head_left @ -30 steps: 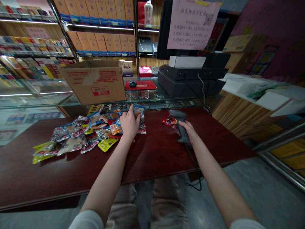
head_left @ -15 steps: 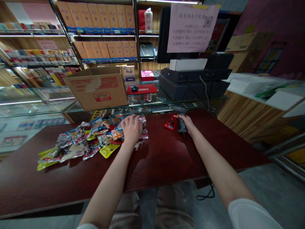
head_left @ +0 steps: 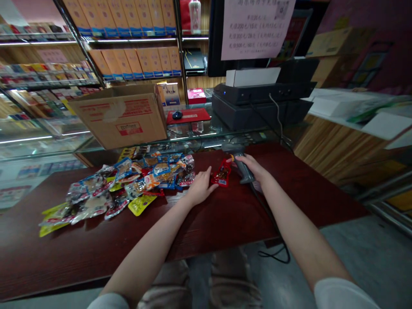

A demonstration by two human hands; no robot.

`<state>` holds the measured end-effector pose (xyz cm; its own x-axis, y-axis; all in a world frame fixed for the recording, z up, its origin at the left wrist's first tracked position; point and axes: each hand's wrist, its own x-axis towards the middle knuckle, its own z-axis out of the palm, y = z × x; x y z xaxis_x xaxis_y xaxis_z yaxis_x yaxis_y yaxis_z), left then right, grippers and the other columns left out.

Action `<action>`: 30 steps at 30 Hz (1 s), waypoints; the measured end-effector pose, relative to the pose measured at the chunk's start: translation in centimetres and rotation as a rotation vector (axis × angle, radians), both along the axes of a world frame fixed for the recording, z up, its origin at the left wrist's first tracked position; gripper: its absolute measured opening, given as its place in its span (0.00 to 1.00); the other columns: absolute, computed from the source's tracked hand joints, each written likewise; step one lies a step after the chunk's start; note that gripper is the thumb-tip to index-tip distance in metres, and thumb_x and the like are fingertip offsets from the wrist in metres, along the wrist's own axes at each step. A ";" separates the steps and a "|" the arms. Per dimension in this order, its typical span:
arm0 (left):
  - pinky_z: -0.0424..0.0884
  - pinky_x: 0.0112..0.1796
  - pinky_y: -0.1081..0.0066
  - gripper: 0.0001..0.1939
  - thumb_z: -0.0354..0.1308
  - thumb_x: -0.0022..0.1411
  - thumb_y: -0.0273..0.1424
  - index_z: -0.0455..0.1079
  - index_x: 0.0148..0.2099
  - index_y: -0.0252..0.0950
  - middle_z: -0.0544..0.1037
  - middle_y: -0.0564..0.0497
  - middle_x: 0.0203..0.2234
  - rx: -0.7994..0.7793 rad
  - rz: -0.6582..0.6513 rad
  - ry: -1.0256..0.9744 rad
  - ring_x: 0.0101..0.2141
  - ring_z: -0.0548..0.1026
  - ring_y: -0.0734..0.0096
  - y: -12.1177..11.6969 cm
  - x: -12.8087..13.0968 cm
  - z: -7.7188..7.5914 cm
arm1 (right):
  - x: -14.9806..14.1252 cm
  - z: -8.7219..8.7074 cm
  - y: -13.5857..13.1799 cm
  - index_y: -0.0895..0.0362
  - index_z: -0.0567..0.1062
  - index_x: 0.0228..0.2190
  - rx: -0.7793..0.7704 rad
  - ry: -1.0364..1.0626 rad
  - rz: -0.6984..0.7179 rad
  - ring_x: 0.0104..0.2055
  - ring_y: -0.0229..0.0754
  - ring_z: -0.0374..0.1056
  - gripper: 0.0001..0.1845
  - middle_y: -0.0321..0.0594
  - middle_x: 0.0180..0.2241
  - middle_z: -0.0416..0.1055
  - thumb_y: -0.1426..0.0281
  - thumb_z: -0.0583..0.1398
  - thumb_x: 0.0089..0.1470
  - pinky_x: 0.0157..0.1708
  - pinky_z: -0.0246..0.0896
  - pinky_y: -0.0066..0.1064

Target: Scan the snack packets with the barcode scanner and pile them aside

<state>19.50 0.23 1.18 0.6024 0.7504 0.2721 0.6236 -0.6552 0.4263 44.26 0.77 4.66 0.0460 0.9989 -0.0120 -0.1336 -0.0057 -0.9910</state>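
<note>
My right hand (head_left: 252, 169) is wrapped round the handle of a grey barcode scanner (head_left: 240, 165) on the dark red table (head_left: 206, 223), its head pointing away from me. My left hand (head_left: 201, 187) lies on the table with its fingertips pinching the edge of a small red snack packet (head_left: 222, 175) just left of the scanner. A heap of several colourful snack packets (head_left: 128, 184) lies further left of that hand, which no longer touches it.
An open cardboard box (head_left: 120, 113) stands on the glass counter behind the heap. A black cash register (head_left: 257, 103) with a monitor and a paper notice (head_left: 255, 28) stands at the back right. The scanner cable (head_left: 270, 223) hangs over the table's front edge. Shelves of goods fill the left.
My left hand left the snack heap and moved right to the red packet. My right hand stayed on the scanner, drawing it slightly back toward me.
</note>
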 end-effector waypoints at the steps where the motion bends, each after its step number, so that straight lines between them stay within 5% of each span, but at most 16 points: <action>1: 0.65 0.56 0.54 0.36 0.56 0.65 0.35 0.50 0.71 0.33 0.73 0.37 0.55 -0.009 -0.008 0.005 0.56 0.70 0.55 0.0 0.0 0.1 | -0.1 0.2 -0.1 0.57 0.77 0.34 -0.004 0.023 0.005 0.39 0.43 0.77 0.06 0.43 0.34 0.81 0.70 0.63 0.51 0.46 0.71 0.34; 7: 0.66 0.55 0.58 0.27 0.57 0.65 0.37 0.63 0.65 0.41 0.74 0.43 0.55 -0.055 -0.108 -0.078 0.54 0.70 0.58 0.0 0.1 0.4 | -1.4 0.8 -0.8 0.56 0.75 0.32 -0.001 0.190 0.066 0.42 0.48 0.77 0.05 0.46 0.33 0.80 0.70 0.63 0.51 0.46 0.73 0.44; 12: 0.66 0.57 0.59 0.22 0.57 0.62 0.28 0.69 0.59 0.38 0.75 0.43 0.54 -0.095 -0.134 -0.158 0.54 0.72 0.61 0.4 0.1 0.2 | -2.2 0.3 -0.7 0.56 0.76 0.31 0.022 0.173 0.093 0.43 0.47 0.77 0.05 0.44 0.34 0.81 0.68 0.63 0.50 0.47 0.73 0.40; 18: 0.65 0.59 0.61 0.24 0.56 0.63 0.27 0.65 0.62 0.37 0.71 0.42 0.56 0.051 0.159 -0.402 0.57 0.70 0.62 1.5 -1.1 0.9 | -1.4 0.6 -1.1 0.58 0.75 0.35 -0.018 0.084 0.128 0.29 0.41 0.75 0.11 0.42 0.30 0.80 0.68 0.66 0.48 0.31 0.73 0.30; 22: 0.63 0.60 0.59 0.25 0.57 0.63 0.28 0.63 0.62 0.37 0.69 0.41 0.56 0.142 0.338 -0.432 0.58 0.69 0.59 2.3 -2.3 1.1 | -1.7 1.0 -1.8 0.59 0.73 0.39 -0.069 0.017 0.297 0.19 0.36 0.66 0.18 0.36 0.21 0.73 0.63 0.67 0.48 0.16 0.59 0.25; 30: 0.66 0.59 0.58 0.28 0.56 0.60 0.22 0.63 0.62 0.36 0.69 0.39 0.55 0.244 0.328 -0.483 0.56 0.70 0.57 3.3 -2.9 -0.2 | -2.1 -0.1 -1.4 0.58 0.69 0.36 -0.046 -0.002 0.465 0.17 0.31 0.57 0.19 0.31 0.20 0.66 0.59 0.67 0.50 0.15 0.53 0.25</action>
<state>16.60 3.56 1.01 0.1183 0.7573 0.6423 0.5827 -0.5767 0.5726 42.11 -0.64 4.52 -0.4061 0.9120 -0.0576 -0.1041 -0.1088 -0.9886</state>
